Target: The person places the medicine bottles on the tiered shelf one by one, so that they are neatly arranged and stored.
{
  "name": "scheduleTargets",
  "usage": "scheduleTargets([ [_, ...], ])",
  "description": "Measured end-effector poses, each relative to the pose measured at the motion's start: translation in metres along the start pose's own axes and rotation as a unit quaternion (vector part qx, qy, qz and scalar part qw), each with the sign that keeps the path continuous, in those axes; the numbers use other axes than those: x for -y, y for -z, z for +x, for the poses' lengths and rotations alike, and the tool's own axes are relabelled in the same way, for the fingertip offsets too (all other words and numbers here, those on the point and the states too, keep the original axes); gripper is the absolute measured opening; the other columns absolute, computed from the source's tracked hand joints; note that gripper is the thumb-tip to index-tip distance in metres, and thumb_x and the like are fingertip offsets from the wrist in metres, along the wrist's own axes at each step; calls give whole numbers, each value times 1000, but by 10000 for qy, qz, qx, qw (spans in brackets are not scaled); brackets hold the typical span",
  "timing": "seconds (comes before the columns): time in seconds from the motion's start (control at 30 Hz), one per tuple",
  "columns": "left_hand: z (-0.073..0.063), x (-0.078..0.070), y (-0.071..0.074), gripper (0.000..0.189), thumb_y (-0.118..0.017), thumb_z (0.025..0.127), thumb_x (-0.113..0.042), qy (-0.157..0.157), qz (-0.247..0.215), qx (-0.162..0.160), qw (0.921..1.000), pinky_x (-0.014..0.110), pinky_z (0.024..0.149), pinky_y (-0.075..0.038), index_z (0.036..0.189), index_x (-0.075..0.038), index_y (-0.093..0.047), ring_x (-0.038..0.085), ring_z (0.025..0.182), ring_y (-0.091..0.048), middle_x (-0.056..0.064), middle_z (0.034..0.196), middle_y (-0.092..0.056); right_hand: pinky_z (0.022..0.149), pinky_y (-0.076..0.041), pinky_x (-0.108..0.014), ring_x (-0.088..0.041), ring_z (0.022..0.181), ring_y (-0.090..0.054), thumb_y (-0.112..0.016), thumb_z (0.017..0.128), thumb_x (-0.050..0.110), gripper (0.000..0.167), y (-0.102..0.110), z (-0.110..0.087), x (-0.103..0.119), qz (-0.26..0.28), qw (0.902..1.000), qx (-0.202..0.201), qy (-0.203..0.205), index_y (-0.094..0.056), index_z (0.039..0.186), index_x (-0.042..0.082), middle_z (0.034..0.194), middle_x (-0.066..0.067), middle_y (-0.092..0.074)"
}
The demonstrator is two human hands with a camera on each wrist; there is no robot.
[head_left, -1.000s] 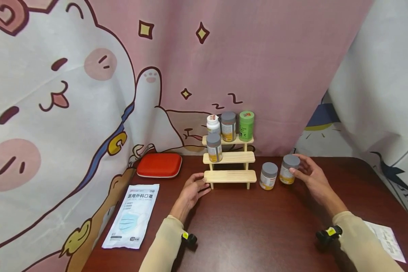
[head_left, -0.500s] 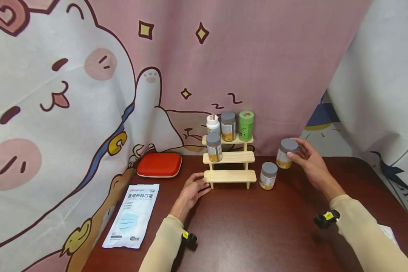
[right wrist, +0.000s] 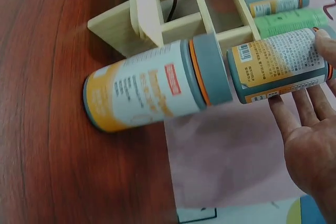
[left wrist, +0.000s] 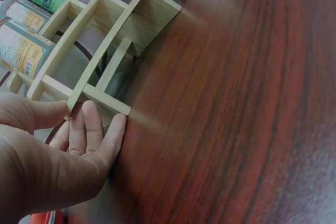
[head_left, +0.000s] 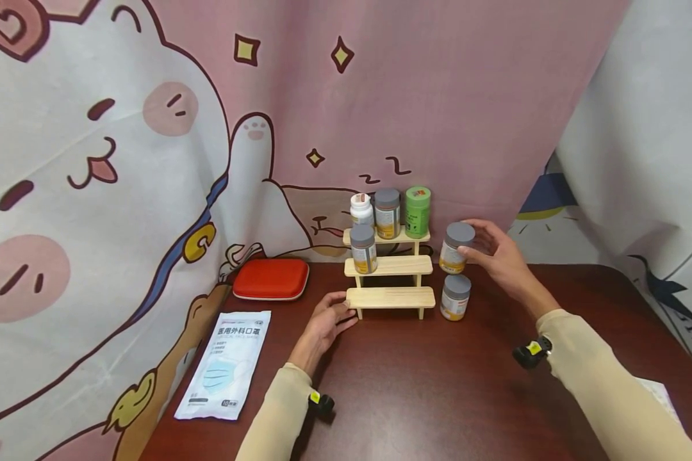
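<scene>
A three-step wooden rack (head_left: 389, 297) stands at the middle of the table. My left hand (head_left: 323, 325) grips the left end of its lowest step, thumb on top and fingers below, as the left wrist view shows. My right hand (head_left: 498, 259) holds a grey-lidded supplement jar (head_left: 457, 248) in the air, just right of the rack's upper steps. Below it, a similar jar (head_left: 455, 298) stands on the table. On the top step are a white bottle (head_left: 361, 210), a grey-lidded jar (head_left: 387, 214) and a green canister (head_left: 418, 212). Another grey-lidded jar (head_left: 363, 250) occupies the middle step's left end.
A red zip case (head_left: 271, 279) and a white face-mask packet (head_left: 223, 365) lie on the table's left side. A white paper (head_left: 660, 397) is partly covered by the right sleeve. Behind the table hangs a printed pink curtain (head_left: 467, 96).
My right hand has lifted the jar off the table and carried it left towards the rack, behind the standing jar. The left hand has stayed on the lowest step.
</scene>
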State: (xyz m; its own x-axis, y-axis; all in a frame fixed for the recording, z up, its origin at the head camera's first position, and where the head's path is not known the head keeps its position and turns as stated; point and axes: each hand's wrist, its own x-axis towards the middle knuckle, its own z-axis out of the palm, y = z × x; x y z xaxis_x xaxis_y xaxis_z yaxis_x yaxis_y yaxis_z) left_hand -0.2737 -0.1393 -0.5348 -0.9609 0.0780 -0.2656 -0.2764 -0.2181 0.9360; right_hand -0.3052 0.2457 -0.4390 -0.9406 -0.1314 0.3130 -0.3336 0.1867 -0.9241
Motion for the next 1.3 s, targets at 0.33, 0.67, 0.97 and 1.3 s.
scheduleTargets([
  [0.33, 1, 0, 3, 35, -55, 106, -6, -3, 22, 46, 10000, 52, 110, -57, 140, -5, -50, 21, 97, -65, 3, 101, -62, 85, -63, -23, -8, 120, -64, -74, 99, 9, 55, -35, 14, 8, 266, 9992, 154, 260, -52, 149, 8, 131, 7, -62],
  [0.67, 1, -2, 1, 33, -55, 106, -5, 25, 45, 52, 10000, 52, 110, -57, 139, -5, -51, 21, 97, -65, 3, 102, -63, 105, -55, -20, -6, 120, -61, -76, 96, 3, 55, -76, 23, 12, 51, 9963, -250, 816, -55, 146, 3, 137, -18, -60],
  [0.97, 4, -2, -1, 32, -56, 106, -5, 75, 76, 62, 9999, 48, 105, -61, 138, -6, -52, 20, 97, -64, 3, 105, -63, 88, -53, -11, -19, 120, -62, -77, 96, 10, 56, -107, 24, 12, -34, 9954, -482, 826, -56, 148, 10, 137, -16, -62],
  [1.3, 4, -2, 2, 32, -56, 106, -6, 29, 59, 37, 10000, 50, 107, -60, 138, -6, -52, 21, 97, -64, 4, 105, -63, 100, -60, -53, -33, 131, -59, -78, 98, 24, 59, -125, 28, 12, -655, 9947, -575, 554, -54, 151, 16, 143, -14, -56],
])
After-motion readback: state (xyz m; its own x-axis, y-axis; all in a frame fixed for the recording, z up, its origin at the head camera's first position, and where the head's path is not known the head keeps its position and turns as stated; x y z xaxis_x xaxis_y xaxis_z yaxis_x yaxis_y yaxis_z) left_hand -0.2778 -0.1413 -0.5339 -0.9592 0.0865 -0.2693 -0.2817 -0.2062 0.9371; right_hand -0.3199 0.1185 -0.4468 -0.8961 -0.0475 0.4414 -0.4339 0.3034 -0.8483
